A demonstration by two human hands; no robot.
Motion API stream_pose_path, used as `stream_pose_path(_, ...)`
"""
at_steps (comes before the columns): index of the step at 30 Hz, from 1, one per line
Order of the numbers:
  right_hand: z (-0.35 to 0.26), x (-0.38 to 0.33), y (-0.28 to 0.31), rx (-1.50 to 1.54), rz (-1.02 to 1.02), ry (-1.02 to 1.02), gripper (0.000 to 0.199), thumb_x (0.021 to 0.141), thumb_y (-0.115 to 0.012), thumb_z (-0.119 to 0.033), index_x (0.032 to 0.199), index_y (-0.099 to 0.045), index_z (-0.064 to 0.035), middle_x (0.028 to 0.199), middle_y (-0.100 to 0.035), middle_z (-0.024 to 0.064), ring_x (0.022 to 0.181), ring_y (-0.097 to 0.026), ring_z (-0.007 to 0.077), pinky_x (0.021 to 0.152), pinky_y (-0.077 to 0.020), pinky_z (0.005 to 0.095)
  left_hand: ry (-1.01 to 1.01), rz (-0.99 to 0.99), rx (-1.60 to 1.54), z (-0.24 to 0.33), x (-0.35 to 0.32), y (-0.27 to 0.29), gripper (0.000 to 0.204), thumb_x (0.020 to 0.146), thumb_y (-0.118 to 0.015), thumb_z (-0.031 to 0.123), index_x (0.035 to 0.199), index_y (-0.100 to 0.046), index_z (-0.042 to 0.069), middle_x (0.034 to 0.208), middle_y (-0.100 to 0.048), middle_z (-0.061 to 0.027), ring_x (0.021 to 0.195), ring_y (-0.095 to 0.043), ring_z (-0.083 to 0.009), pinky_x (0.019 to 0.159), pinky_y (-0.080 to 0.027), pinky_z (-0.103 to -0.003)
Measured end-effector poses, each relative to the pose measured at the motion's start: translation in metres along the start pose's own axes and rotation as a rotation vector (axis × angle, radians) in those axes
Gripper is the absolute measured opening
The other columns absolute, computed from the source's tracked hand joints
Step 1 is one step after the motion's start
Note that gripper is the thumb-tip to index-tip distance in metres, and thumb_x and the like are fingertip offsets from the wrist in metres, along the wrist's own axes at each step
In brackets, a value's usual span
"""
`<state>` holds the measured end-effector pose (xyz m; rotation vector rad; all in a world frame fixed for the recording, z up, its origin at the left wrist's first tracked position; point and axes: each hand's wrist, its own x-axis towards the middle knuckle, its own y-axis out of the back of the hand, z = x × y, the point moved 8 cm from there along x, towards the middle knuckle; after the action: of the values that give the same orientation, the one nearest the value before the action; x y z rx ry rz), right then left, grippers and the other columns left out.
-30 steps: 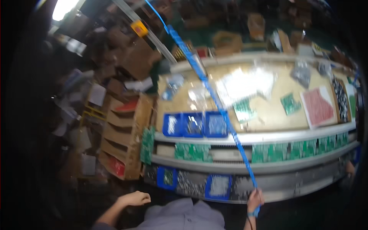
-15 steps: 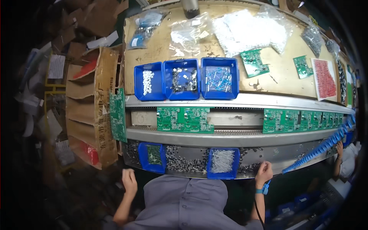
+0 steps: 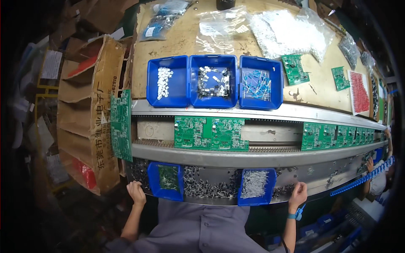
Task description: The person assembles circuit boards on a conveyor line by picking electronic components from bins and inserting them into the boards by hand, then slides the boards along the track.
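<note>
My left hand [image 3: 136,194] is at the left front corner of the metal ledge [image 3: 317,182], fingers curled; whatever they hold is hidden. Over the ledge's front edge, right of the blue bin of silvery pins [image 3: 255,184], my right hand [image 3: 298,195] has thumb and fingers pinched together. Anything between them is too small to make out. A blue strap [image 3: 298,213] circles the right wrist. Small black leaded parts [image 3: 207,185] lie loose along the ledge, and a blue bin of green parts [image 3: 168,181] stands near my left hand.
Green circuit boards [image 3: 211,134] sit in the rail track beyond the ledge. Behind it stand three blue bins [image 3: 214,102] of small parts. A divided cardboard box [image 3: 103,114] is at left. A blue coiled hose [image 3: 360,180] and another person's arm [image 3: 366,185] are at right.
My left hand has come up to the ledge's corner. My right hand remains pinched near the front edge. The coiled hose has swung right, and the whole view has shifted a little.
</note>
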<state>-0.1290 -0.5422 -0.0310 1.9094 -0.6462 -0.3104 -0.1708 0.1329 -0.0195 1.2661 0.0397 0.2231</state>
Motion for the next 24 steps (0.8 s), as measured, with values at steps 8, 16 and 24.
stream_pose_path(8, -0.009, -0.001, 0.003, -0.005, 0.037, 0.038, 0.013, 0.088, -0.061, -0.017, 0.081, -0.059, -0.0058, 0.053, -0.045, 0.0037, 0.046, -0.042, 0.0140, 0.046, -0.0324, 0.0317, -0.046, 0.123, -0.013, -0.002, -0.013, 0.001, 0.006, 0.077, -0.048, 0.005, 0.072, -0.047, 0.008, 0.065, -0.046, -0.0093, 0.063, -0.045, -0.0281, 0.065, -0.030, -0.037)
stream_pose_path(16, -0.001, -0.003, 0.003, 0.031, 0.050, 0.080, 0.013, 0.087, -0.062, -0.017, 0.080, -0.060, -0.0062, 0.054, -0.046, 0.0015, 0.048, -0.043, 0.0115, 0.048, -0.0348, 0.0299, -0.034, 0.336, -0.117, -0.001, -0.017, 0.002, 0.006, 0.078, -0.044, 0.003, 0.074, -0.047, 0.006, 0.068, -0.046, -0.0114, 0.065, -0.044, -0.0289, 0.068, -0.031, -0.038)
stream_pose_path(24, -0.001, 0.002, 0.001, -0.049, 0.045, 0.158, 0.015, 0.086, -0.061, -0.019, 0.081, -0.058, -0.0060, 0.059, -0.053, 0.0059, 0.053, -0.050, 0.0190, 0.052, -0.0401, 0.0341, -0.018, 0.324, -0.142, -0.008, -0.022, -0.001, 0.006, 0.078, -0.046, -0.002, 0.079, -0.049, 0.004, 0.078, -0.050, -0.0136, 0.076, -0.048, -0.0320, 0.073, -0.036, -0.040)
